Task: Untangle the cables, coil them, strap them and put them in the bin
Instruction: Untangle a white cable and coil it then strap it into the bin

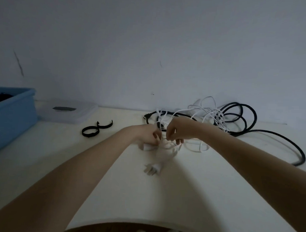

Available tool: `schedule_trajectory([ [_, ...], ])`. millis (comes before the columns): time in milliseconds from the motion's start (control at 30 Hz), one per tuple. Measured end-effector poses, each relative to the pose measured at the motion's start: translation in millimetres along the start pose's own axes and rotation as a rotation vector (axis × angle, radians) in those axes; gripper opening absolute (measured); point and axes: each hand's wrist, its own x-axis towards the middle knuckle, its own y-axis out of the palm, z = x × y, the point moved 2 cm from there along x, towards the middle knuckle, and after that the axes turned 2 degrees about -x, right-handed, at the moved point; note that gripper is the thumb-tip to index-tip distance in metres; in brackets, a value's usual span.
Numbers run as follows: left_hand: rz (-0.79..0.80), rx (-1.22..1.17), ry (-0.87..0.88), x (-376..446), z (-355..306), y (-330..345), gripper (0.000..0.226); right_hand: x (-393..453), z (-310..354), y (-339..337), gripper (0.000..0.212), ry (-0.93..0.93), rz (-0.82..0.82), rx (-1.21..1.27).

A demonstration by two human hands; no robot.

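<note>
I have my left hand and right hand close together, both pinching white cable loops just above the bench. My worry is the strands running back into the black cable heap: a hard pull could cinch a knot or drag it. Straps and the blue bin wait to the left.

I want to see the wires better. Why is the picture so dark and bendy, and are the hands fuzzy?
Head view: the room is dim and bluish, so the white cable looks grey; the wide lens bends the table edge; the left hand and right hand are slightly blurred.
</note>
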Motion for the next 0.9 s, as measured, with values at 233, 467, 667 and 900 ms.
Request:
schedule_trajectory([
  [233,0.014,-0.158,-0.056,0,-6,8,0.016,6,-1,27,0.022,0.007,-0.02,-0.24],
  [467,-0.262,-0.694,-0.188,-2,-9,-26,0.022,-3,-17,-1,0.019,0.03,-0.156,-0.213],
  [667,-0.585,-0.829,-0.204,-9,-8,-71,0.024,-15,-34,-62,0.013,0.175,-0.681,0.245],
  [900,-0.607,0.023,-0.258,-8,0,-86,0.031,-26,-35,-105,0.019,0.158,-0.892,0.69],
])
